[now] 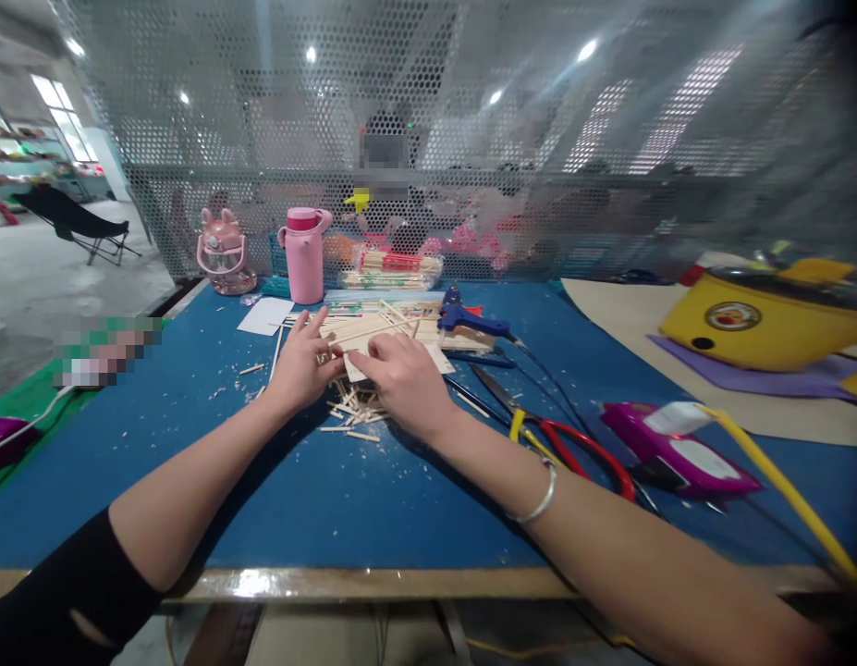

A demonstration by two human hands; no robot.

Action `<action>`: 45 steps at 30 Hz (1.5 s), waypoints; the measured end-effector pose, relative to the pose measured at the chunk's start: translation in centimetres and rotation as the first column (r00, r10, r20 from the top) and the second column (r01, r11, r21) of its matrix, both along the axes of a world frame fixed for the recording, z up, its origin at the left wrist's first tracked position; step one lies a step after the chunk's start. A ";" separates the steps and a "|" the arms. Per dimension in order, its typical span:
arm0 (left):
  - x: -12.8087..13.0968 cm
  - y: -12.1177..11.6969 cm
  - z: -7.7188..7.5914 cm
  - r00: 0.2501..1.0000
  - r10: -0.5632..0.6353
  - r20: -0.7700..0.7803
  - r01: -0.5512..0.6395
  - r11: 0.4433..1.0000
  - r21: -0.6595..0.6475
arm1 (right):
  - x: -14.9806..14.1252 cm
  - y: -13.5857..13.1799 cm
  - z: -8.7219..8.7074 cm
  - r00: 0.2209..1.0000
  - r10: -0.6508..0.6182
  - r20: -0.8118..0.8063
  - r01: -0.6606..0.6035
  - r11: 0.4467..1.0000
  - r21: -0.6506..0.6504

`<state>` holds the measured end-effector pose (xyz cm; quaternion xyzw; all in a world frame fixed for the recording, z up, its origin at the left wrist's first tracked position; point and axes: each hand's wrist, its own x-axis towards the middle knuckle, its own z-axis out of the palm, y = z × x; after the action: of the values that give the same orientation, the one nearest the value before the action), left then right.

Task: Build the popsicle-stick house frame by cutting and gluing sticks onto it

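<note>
Wooden sticks [360, 326], pale, thin and straight, lie in a loose heap on the smooth blue tabletop [317, 518], just beyond and between the two hands; short, blunt-ended offcuts [359, 407] and fine crumbs litter the surface nearer the body. Left hand [304, 365] has its thumb and forefinger bent inward beside the sticks, with other fingers raised and spread; right hand [410, 381] has its fingers curled down, the thumb side against a flat white card [357, 367]; I cannot tell whether either hand is gripping a stick, since the fingertips are small and partly covered. To the right lie a blue plastic glue gun [470, 319] and scissors with looped red handles [587, 453], partly behind the right forearm; farther back stands a rounded pink bottle [304, 264], before a perforated metal screen [262, 120] whose holes blur what is behind; a glossy yellow pot [761, 319] is cut off by the right edge; the heap's underside is hidden.
</note>
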<state>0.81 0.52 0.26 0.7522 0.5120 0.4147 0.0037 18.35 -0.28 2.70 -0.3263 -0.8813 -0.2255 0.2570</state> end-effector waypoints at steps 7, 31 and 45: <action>0.0 0.0 0.0 1.000 -0.025 0.005 0.025 0.999 0.032 | 0.1 0.0 -0.1 0.999 0.032 -0.004 -0.032 0.999 -0.020; -0.2 -0.3 -0.5 1.000 -0.004 0.007 0.004 0.999 0.040 | 3.0 -0.4 2.9 0.998 -0.010 -0.065 0.000 0.988 -0.157; 0.3 -2.1 1.2 0.998 0.021 0.059 -0.037 0.954 0.297 | 9.4 4.4 0.7 0.982 -0.140 0.128 0.188 0.807 -0.559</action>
<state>1.13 -1.61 1.46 0.7249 0.4543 0.5077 -0.1017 27.77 4.10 3.40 -0.4535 -0.8864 0.0131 0.0917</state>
